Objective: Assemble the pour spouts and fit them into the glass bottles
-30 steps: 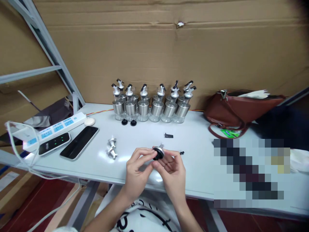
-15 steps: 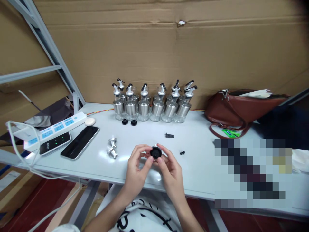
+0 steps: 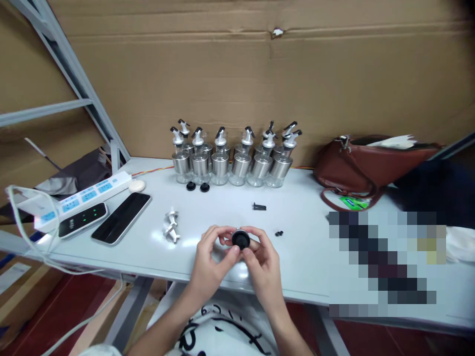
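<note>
Above the table's front edge, my left hand (image 3: pixel 212 258) and my right hand (image 3: pixel 265 262) pinch a pourer spout (image 3: pixel 241 239) from both sides. Its round black underside with a thin silver rim faces me, and my thumbs press on its lower edge. The rest of the spout is hidden behind it and my fingers. To the left lie two silver pourer spouts (image 3: pixel 171 233). Two black stoppers (image 3: pixel 204 187) rest farther back. Black slim pieces (image 3: pixel 259 206) and tiny black bits (image 3: pixel 278 233) lie to the right.
Glass bottles with steel sleeves (image 3: pixel 220 164), several with pourers fitted, stand in rows at the back. On the left are a phone (image 3: pixel 121 217), a black-faced device (image 3: pixel 83 220) and a power strip (image 3: pixel 89 195). A brown bag (image 3: pixel 371 165) sits right, behind a blurred-out patch.
The black underside of the pourer spout has tilted slightly, and my thumbs have shifted onto its lower edge. Both hands keep hold of it. The view has moved a little.
</note>
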The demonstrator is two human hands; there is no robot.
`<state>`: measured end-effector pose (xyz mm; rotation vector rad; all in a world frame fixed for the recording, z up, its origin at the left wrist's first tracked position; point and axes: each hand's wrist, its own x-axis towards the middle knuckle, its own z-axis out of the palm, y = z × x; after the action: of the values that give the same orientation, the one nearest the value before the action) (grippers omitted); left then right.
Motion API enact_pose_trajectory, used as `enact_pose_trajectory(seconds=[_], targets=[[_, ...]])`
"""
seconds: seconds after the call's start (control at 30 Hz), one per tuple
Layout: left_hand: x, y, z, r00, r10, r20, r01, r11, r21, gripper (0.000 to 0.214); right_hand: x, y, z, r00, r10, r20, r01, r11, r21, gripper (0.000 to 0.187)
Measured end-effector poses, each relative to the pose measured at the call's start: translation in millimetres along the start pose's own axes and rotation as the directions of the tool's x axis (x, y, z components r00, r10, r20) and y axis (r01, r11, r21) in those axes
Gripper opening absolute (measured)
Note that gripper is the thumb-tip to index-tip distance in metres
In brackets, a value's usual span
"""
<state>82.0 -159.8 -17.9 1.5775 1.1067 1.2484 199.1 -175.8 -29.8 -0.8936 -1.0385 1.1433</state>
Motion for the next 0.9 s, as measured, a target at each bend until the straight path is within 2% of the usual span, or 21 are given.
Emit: enact_pose_trajectory(seconds=[0.17, 0.43, 0.9], targets=[[0, -2, 0.2, 0.999, -0.039, 0.013, 0.04, 0.999, -0.011, 0.021, 1, -1, -1, 0.999, -0.047, -0.011, 0.046, 0.996, -0.072, 0.021], [-1, -9, 2.5, 1.0, 0.007, -0.02, -0.009, 0.991, -0.134, 0.02, 0, 0, -1, 1.0, 0.025, 0.011, -0.023, 0.991, -0.135, 0.023], [0, -10, 4.2, 0.999, -0.026, -0.03, 0.017, 0.968, -0.251, 0.017, -2, -1, 0, 0.999, 0.021, -0.047, -0.027, 0.989, -0.145, 0.018]])
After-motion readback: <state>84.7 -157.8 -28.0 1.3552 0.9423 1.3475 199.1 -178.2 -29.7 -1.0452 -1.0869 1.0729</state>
